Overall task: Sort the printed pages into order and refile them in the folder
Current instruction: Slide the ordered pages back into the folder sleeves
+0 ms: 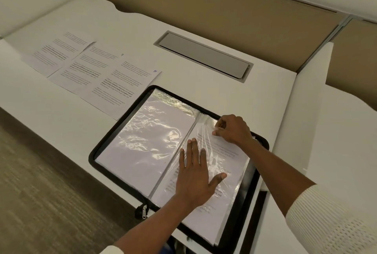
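A black zip folder (98, 147) lies open on the white desk, its clear plastic sleeves showing. The left sleeve (146, 141) holds a blank-faced sheet. A printed page (228, 160) sits in the right sleeve. My left hand (195, 174) presses flat on that right sleeve, fingers spread. My right hand (232, 129) pinches the top edge of the sleeve or page near the spine. Three loose printed pages (98, 66) lie overlapping in a row on the desk, up and to the left of the folder.
A grey cable hatch (204, 56) is set into the desk (234, 94) behind the folder. Tan partition walls (244, 15) close off the back and right. The desk's front edge runs diagonally at the left, with carpet (40, 192) below. The folder's zip pull (144, 211) hangs at its near corner.
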The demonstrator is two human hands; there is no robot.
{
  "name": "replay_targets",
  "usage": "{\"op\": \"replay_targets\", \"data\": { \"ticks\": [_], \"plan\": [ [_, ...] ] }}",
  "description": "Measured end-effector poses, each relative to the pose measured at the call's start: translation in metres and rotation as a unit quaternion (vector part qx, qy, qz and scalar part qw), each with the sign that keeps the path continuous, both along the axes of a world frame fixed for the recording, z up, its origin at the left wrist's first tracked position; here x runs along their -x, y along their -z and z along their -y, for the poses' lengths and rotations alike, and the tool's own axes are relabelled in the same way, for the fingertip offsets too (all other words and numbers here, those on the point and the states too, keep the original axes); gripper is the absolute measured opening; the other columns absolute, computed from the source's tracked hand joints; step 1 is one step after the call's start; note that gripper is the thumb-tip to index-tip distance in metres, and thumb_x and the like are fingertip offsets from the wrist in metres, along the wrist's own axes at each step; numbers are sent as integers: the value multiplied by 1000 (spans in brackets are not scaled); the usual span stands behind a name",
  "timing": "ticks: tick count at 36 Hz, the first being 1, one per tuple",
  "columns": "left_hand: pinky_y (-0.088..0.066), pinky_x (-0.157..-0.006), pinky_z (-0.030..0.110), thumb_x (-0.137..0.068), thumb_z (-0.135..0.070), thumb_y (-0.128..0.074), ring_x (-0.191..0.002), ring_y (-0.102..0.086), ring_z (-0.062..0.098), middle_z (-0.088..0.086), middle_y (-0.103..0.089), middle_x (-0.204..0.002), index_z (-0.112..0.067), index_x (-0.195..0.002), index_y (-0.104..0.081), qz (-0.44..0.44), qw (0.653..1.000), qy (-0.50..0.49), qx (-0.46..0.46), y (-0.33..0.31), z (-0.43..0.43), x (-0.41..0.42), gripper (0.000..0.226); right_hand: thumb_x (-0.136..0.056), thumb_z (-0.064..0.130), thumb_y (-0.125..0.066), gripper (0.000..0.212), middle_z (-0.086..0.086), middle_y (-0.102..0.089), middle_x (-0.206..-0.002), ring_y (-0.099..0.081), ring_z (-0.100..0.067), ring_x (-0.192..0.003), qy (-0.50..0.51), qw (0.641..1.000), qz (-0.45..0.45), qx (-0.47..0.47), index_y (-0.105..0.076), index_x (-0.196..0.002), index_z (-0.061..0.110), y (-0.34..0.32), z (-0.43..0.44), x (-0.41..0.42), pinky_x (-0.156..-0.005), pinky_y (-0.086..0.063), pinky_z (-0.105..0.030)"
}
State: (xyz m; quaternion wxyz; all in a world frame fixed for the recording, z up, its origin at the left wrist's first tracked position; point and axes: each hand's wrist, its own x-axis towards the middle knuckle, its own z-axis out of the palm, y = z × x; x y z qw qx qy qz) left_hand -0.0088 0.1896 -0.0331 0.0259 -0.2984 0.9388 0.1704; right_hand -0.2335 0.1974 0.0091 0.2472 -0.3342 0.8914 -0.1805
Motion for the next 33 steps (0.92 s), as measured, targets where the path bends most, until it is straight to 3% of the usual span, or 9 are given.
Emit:
{"op": "replay_targets", "data": {
  "ticks": [5,9,14,17,20,24,26,28,33],
  "plan": [
    [14,-126,53,-93,-91,-16,-158,30,27,14,23,-173,-13,-168,-16,1,1000,9,5,0,1,-1,109,-73,39,-93,34,2,-71,-94,-67,-22,-89,-1,992,-48,-117,-70,-92,23,-21,-6,9,-73,-47,-32],
    [11,-127,54,-92,-91,-13,-156,34,27,12,29,-171,-14,-169,-10,16,1000,17,2,-2,1,-1,109,-71,43,-94,48,-2,-68,-98,-68,-28,-95,18,984,-74,-159,-67,-104,20,-27,-12,18,-82,-54,-37],
    [10,-128,53,-93,-91,-16,-157,32,26,12,28,-172,-13,-169,-12,10,1000,11,3,-1,0,-2,109,-83,39,-84,38,3,-46,-76,-53,-24,-84,38,973,-123,-192,-56,-96,17,-32,-20,15,-100,-40,-45],
    [10,-128,51,-94,-90,-18,-158,30,26,12,25,-173,-13,-169,-15,5,1000,8,11,1,1,-1,108,-87,49,-79,42,-1,-63,-96,-56,-28,-98,48,973,-111,-196,-51,-94,19,-34,-25,11,-107,-35,-49],
    [9,-130,51,-93,-90,-19,-157,31,25,11,27,-172,-14,-169,-14,11,1000,8,9,2,2,-1,108,-81,62,-80,55,-13,-56,-128,-40,-38,-132,45,975,-86,-198,-64,-106,16,-30,-30,5,-108,-36,-53],
    [9,-130,49,-93,-90,-18,-157,32,24,9,28,-172,-16,-169,-13,13,1000,7,7,1,2,-1,106,-75,55,-89,46,-15,-52,-126,-42,-35,-124,81,990,-48,-101,-69,-96,18,-22,-42,-9,-92,-43,-43],
    [9,-130,48,-94,-90,-19,-158,31,23,8,26,-173,-16,-169,-14,9,1000,8,3,2,3,-2,106,-75,43,-93,40,-12,-50,-122,-57,-30,-108,125,992,-19,-6,-65,-92,19,-22,-51,-20,-82,-47,-36],
    [10,-129,47,-94,-90,-20,-158,30,23,8,25,-173,-16,-169,-14,6,1000,7,1,1,3,-3,105,-75,37,-93,46,-8,-46,-122,-65,-25,-89,158,985,-11,64,-60,-103,21,-21,-61,-31,-76,-53,-34],
    [10,-129,47,-96,-87,-24,-157,32,22,7,28,-172,-16,-169,-10,3,1000,14,-14,-1,5,-3,103,-77,28,-93,98,-10,-49,-140,-54,-26,-123,196,971,26,138,-29,-152,20,-7,-79,-50,-104,-49,-45]
  ]
}}
